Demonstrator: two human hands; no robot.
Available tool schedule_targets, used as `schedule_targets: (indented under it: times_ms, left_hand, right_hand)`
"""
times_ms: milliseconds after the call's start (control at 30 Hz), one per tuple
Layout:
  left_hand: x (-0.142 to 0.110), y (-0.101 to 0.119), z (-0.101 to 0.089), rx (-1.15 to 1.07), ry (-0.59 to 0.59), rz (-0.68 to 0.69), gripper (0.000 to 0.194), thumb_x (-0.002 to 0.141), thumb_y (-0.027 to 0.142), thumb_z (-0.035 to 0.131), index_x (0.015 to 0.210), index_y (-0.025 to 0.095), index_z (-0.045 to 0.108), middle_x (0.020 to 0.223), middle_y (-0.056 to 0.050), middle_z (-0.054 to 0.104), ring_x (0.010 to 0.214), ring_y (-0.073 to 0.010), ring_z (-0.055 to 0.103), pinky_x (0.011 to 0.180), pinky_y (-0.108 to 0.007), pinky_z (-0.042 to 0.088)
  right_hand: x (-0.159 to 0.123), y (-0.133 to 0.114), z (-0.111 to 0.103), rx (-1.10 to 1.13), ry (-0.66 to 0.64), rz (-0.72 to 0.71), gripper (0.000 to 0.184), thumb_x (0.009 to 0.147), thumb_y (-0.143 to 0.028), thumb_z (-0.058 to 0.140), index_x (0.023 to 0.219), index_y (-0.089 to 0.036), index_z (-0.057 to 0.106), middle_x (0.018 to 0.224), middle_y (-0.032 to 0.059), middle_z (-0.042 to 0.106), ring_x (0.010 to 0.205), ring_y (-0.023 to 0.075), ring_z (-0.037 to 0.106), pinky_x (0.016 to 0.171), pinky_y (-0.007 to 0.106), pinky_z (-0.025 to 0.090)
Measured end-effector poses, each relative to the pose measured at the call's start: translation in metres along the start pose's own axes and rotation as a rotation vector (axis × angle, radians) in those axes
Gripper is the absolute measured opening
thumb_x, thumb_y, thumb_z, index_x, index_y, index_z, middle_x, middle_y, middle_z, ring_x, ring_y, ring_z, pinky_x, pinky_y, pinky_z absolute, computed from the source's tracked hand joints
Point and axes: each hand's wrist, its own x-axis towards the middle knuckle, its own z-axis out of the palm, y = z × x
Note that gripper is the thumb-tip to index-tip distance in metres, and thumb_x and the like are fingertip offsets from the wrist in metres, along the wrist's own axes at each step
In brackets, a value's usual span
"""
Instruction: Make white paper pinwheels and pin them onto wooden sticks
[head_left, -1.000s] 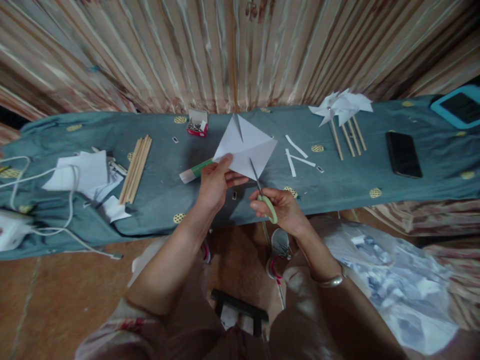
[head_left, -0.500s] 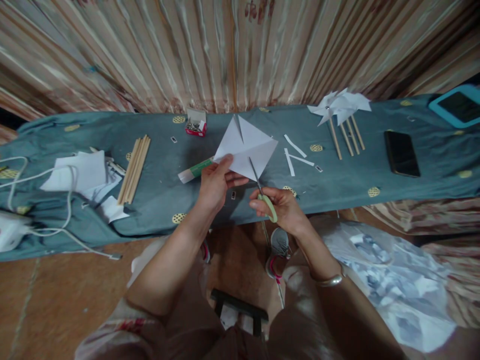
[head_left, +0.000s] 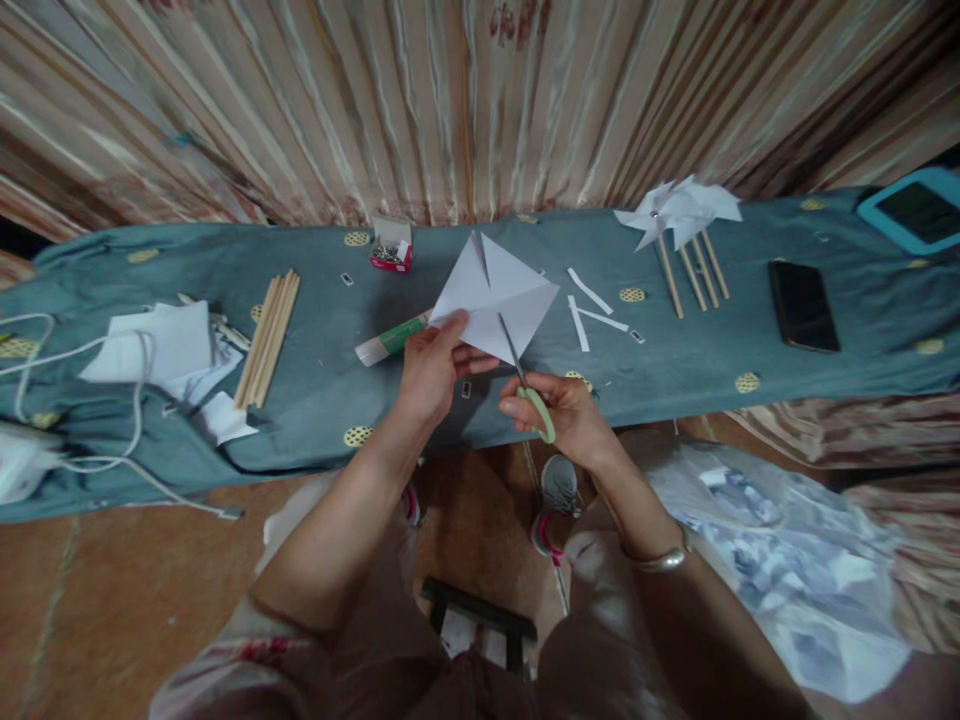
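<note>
My left hand [head_left: 435, 370] pinches a white square of paper [head_left: 517, 280] at its near left side, thumb on top and fingers beneath. A slit runs inward from the paper's far corner, and crease lines cross its face. In my right hand [head_left: 562, 410] are scissors with light green handles [head_left: 536, 412]. Their blades lie at the near corner of the paper, pointing toward its middle. Partly under the paper's left side rests a green and clear strip-shaped object [head_left: 394, 340]; its kind I cannot make out.
Wooden sticks [head_left: 268, 340], paper sheets [head_left: 157, 345] and a white cable [head_left: 139, 410] lie left. Behind stands a small red box of metal pins [head_left: 391, 246]. Rightward are paper strips [head_left: 577, 322], paper pinwheels [head_left: 679, 212] and a phone [head_left: 804, 307]. A plastic bag of scraps [head_left: 780, 570] sits below the table.
The paper and my left hand have shifted very slightly to the right. The scissors remain at the near corner, almost unmoved.
</note>
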Motion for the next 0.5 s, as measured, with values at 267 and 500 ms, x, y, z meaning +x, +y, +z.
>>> schedule_targets:
  times_ms: [267, 500]
  left_hand:
    - [0.0, 0.0001, 0.0002, 0.023, 0.02, -0.01, 0.027, 0.076, 0.04, 0.073, 0.076, 0.016, 0.062, 0.068, -0.003, 0.071, 0.057, -0.0154, 0.068, 0.058, -0.026, 0.058]
    - [0.0006, -0.0009, -0.0002, 0.018, 0.017, 0.001, 0.029, 0.073, 0.041, 0.074, 0.077, 0.015, 0.061, 0.067, -0.002, 0.07, 0.057, -0.0159, 0.068, 0.058, -0.027, 0.058]
  right_hand:
    - [0.0007, 0.0039, -0.0013, -0.025, -0.001, -0.026, 0.042, 0.048, -0.048, 0.092, 0.066, -0.019, 0.068, 0.059, -0.0053, 0.058, 0.049, 0.0058, 0.048, 0.045, 0.021, 0.041]
    - [-0.0006, -0.002, 0.0011, -0.005, 0.005, -0.013, 0.04, 0.045, -0.044, 0.094, 0.063, -0.018, 0.068, 0.06, -0.0061, 0.058, 0.048, 0.0043, 0.047, 0.045, 0.019, 0.043]
